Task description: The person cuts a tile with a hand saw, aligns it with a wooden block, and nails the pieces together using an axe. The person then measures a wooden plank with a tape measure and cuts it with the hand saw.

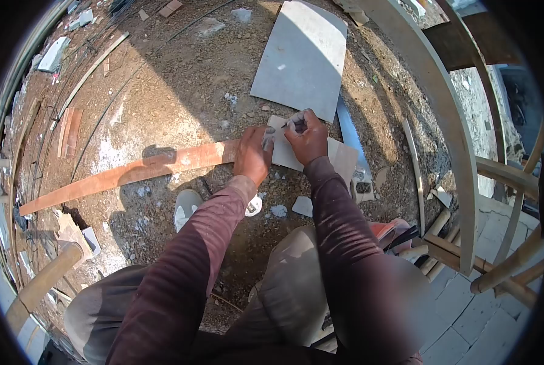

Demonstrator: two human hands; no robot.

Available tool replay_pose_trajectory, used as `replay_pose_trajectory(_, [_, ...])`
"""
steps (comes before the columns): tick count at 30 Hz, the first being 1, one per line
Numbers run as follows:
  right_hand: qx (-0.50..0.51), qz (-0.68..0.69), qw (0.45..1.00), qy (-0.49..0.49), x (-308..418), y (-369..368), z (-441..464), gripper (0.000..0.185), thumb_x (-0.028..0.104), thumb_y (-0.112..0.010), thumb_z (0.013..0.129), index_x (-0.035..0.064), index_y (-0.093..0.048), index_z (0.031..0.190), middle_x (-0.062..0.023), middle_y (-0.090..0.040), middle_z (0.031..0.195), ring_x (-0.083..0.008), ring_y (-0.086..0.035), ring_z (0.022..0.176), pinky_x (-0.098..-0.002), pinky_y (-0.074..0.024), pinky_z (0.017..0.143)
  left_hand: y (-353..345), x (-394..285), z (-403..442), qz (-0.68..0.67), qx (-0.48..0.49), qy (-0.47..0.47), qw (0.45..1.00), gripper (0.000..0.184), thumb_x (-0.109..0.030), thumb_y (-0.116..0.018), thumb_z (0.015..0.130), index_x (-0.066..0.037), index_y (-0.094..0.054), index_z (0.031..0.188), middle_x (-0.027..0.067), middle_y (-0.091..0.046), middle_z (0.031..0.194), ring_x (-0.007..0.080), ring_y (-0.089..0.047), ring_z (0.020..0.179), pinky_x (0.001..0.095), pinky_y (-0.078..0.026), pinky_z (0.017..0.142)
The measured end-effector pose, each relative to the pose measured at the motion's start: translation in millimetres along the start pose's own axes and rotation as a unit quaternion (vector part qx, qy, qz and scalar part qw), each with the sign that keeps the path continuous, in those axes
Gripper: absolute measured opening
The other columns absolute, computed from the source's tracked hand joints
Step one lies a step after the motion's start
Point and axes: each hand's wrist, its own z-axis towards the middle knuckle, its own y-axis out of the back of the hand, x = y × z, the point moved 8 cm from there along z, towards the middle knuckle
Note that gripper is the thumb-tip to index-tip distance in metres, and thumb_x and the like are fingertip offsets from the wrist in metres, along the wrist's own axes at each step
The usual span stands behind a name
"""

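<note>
A long reddish wooden plank [181, 159] lies across the ground, its right end under my left hand [254, 153]. My left hand is closed, with fingers curled over the plank beside a pale flat board [286, 157]. Above that board my right hand [308, 137] pinches a thin, dark, pencil-like stick [286, 124]; its exact kind is hard to make out. The pale board continues to the right beneath my right wrist. A handsaw [349, 131] lies just right of my right hand, its blade partly under a large whitish sheet [302, 58].
Wooden frame pieces [448, 121] rise on the right above pale paving [467, 304]. A bamboo pole [44, 283] juts in at lower left. Short reddish offcuts [70, 132], thin rods and rubble litter the dirt. My shoe [187, 207] is close to the plank.
</note>
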Motion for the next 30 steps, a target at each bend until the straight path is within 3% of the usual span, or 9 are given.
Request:
replay_pose_trajectory(10, [-0.034, -0.060, 0.995, 0.069, 15.0, -4.9, -2.4, 0.019, 0.012, -0.075, 0.079, 0.0039, -0.060, 0.087, -0.0156, -0.070, 0.079, -0.0315, -0.072, 0.074, -0.0411, -0.0565, 0.067, -2.2, 0.5, 2.8, 0.031, -0.004, 0.015, 0.999, 0.025, -0.007, -0.073, 0.087, -0.005, -0.067, 0.110, 0.0178, -0.064, 0.110, 0.0413, -0.064, 0.099, 0.0469, -0.051, 0.083])
replay_pose_trajectory(12, [-0.024, -0.088, 0.993, 0.071, 11.0, -8.6, -1.2, 0.019, 0.012, -0.075, 0.079, 0.0041, -0.060, 0.088, -0.0155, -0.070, 0.079, -0.0320, -0.072, 0.074, -0.0414, -0.0567, 0.067, -9.2, 11.4, 8.9, 0.029, 0.029, 0.058, 0.997, 0.026, -0.014, -0.073, 0.088, -0.007, -0.066, 0.112, 0.0162, -0.062, 0.113, 0.0415, -0.061, 0.105, 0.0485, -0.050, 0.087])
replay_pose_trajectory(15, [-0.020, -0.058, 0.998, 0.025, 3.3, -7.7, -1.2, 0.020, 0.012, -0.075, 0.079, 0.0042, -0.060, 0.090, -0.0153, -0.070, 0.080, -0.0318, -0.073, 0.075, -0.0412, -0.0569, 0.067, -9.0, 5.0, 1.6, 0.070, -0.004, 0.018, 0.997, 0.026, -0.015, -0.073, 0.088, -0.006, -0.065, 0.111, 0.0170, -0.061, 0.109, 0.0416, -0.060, 0.102, 0.0485, -0.049, 0.085])
replay_pose_trajectory(21, [-0.024, -0.014, 0.999, 0.027, 3.4, -3.8, -2.7, 0.020, 0.013, -0.075, 0.080, 0.0038, -0.059, 0.090, -0.0139, -0.070, 0.078, -0.0308, -0.073, 0.073, -0.0401, -0.0569, 0.068, -12.7, 6.8, -0.8, 0.039, -0.014, 0.000, 0.999, 0.027, -0.011, -0.073, 0.089, -0.004, -0.063, 0.114, 0.0194, -0.059, 0.107, 0.0418, -0.059, 0.103, 0.0487, -0.049, 0.087])
replay_pose_trajectory(27, [-0.037, -0.014, 0.999, 0.007, -0.5, -2.4, -7.6, 0.019, 0.011, -0.074, 0.081, 0.0030, -0.059, 0.090, -0.0132, -0.070, 0.077, -0.0288, -0.073, 0.071, -0.0390, -0.0565, 0.066, -17.2, 13.0, -2.6, 0.011, -0.035, 0.052, 0.998, 0.038, -0.010, -0.070, 0.090, -0.001, -0.060, 0.125, 0.0223, -0.058, 0.111, 0.0441, -0.057, 0.107, 0.0507, -0.046, 0.093])
replay_pose_trajectory(30, [-0.038, 0.008, 0.999, 0.005, 1.5, -0.3, -12.3, 0.019, 0.011, -0.074, 0.082, 0.0028, -0.059, 0.090, -0.0133, -0.070, 0.077, -0.0287, -0.073, 0.072, -0.0388, -0.0565, 0.066, -14.4, 8.1, -9.1, 0.038, -0.029, 0.049, 0.998, 0.034, -0.005, -0.068, 0.093, 0.002, -0.060, 0.125, 0.0230, -0.061, 0.114, 0.0400, -0.062, 0.106, 0.0448, -0.051, 0.090])
